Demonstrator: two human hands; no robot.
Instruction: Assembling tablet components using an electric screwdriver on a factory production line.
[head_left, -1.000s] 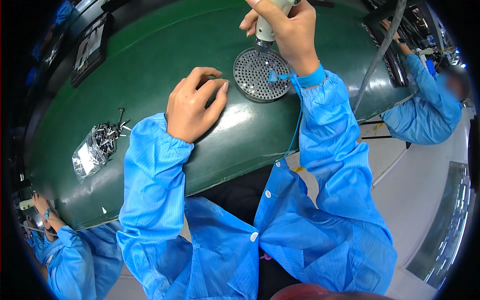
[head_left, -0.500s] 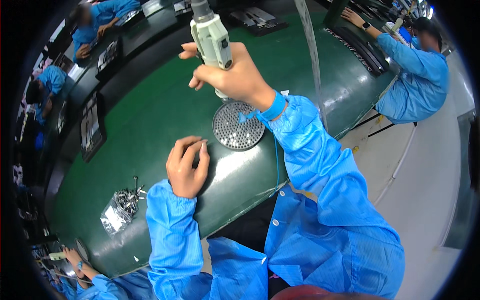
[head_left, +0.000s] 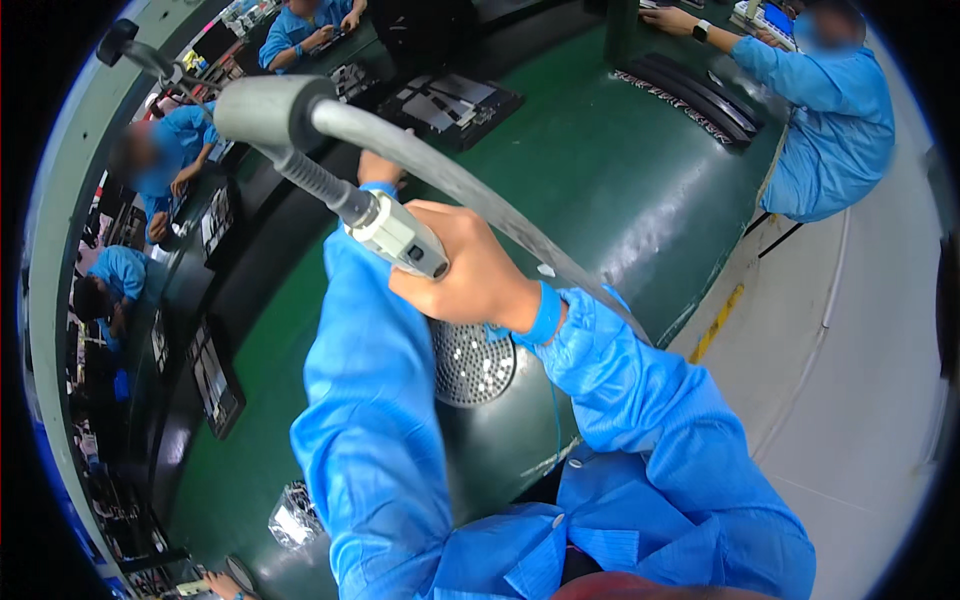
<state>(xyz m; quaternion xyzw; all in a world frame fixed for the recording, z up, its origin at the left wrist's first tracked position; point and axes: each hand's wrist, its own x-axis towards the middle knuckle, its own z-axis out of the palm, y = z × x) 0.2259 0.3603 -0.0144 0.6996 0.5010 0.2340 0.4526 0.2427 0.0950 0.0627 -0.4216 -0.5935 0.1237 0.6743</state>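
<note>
My right hand is wrapped round a cream-coloured electric screwdriver, which hangs from a grey coiled cord. Its tip is hidden behind that hand. Below the hand lies a round dark plate full of small holes, many with shiny bits in them; its far part is covered. My left arm stretches forward past the screwdriver. Only part of my left hand shows beyond it, its fingers mostly hidden, close to a black tray with silver and dark flat parts. Whether it touches the tray, I cannot tell.
A thick grey hose arcs across the space above the green table. Near my left sleeve lies a clear bag of small metal pieces. Long black curved strips sit at the far right. Co-workers in blue, with more trays, surround the table.
My left hand has gone from the table beside the round plate to the far side, beyond the screwdriver. The view has tilted up. My right hand still holds the screwdriver, now tilted differently.
</note>
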